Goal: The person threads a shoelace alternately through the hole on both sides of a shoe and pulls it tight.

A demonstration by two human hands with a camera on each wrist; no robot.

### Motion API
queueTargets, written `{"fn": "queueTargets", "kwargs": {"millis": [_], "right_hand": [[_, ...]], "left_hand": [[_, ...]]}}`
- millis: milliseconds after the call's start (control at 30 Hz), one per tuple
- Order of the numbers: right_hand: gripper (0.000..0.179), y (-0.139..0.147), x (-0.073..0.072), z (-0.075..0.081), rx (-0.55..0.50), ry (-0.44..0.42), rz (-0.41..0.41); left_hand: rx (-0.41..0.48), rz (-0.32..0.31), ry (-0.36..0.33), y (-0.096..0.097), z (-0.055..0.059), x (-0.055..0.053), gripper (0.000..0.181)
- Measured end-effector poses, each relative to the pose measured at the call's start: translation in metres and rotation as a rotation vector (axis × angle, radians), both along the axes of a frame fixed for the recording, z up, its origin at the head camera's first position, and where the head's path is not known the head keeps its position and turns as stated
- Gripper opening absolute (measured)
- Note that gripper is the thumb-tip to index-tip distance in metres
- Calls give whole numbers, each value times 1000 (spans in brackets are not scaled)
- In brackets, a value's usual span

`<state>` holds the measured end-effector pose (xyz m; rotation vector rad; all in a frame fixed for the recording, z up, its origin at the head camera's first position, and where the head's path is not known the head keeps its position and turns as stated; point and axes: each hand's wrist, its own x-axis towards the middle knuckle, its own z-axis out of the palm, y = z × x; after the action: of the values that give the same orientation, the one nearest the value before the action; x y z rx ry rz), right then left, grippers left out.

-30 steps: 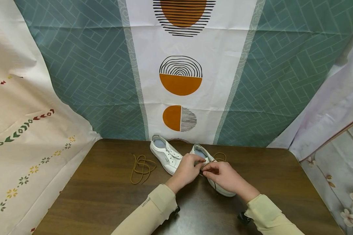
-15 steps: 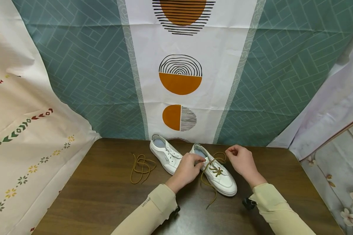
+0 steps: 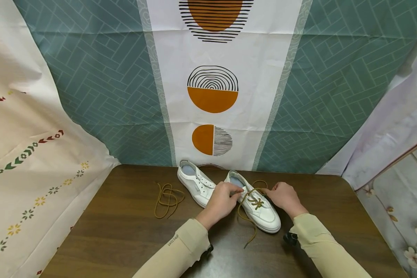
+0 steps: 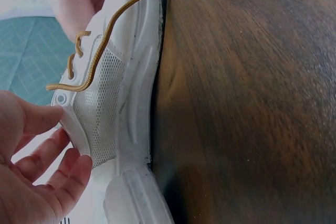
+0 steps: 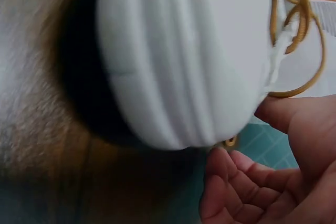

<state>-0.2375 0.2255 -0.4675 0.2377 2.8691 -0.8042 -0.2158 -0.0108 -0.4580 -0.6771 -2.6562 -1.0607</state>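
A white sneaker (image 3: 266,220) stands on the table, its toe toward me, with a mustard shoelace (image 4: 103,43) crossed through its front eyelets. With thumb and fingers, my left hand (image 3: 221,201) pinches the eyelet flap on the sneaker's left side; the left wrist view shows an eyelet just by the thumb. On the other side, my right hand (image 3: 284,197) has its fingertips at the flap edge. There the thumb meets a loop of the lace in the right wrist view, while the shoe partly hides the fingertips. One long lace end hangs left onto the table.
A second white sneaker (image 3: 196,186), unlaced, stands to the left. Beside it a loose mustard shoelace (image 3: 167,199) lies in loops on the brown table (image 3: 125,239). A patterned cloth backdrop (image 3: 125,96) hangs behind the table's far edge.
My right hand leaves the left hand's side, moves out right beyond the sneaker, then comes back to its right edge. The long lace end now hangs free. My left hand keeps its place.
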Motion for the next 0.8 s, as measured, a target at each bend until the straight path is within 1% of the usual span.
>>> {"fn": "queueTargets", "kwargs": {"millis": [233, 400, 467, 567, 667, 733, 800], "right_hand": [[32, 6, -1, -9, 49, -13, 41], [30, 8, -1, -11, 72, -2, 51], [33, 8, -1, -12, 74, 29, 75], [44, 8, -3, -15, 76, 65, 168], [57, 6, -4, -16, 66, 63, 275], [57, 5, -5, -16, 73, 57, 334], [49, 6, -5, -16, 83, 80, 373]], "left_hand": [[22, -18, 10, -1, 0, -1, 15], [27, -16, 13, -1, -1, -2, 15], [25, -14, 9, -1, -2, -2, 15], [22, -14, 9, 0, -2, -2, 15], [20, -13, 8, 0, -2, -2, 16], [20, -13, 6, 0, -1, -2, 16], [25, -17, 4, 0, -1, -1, 16]]}}
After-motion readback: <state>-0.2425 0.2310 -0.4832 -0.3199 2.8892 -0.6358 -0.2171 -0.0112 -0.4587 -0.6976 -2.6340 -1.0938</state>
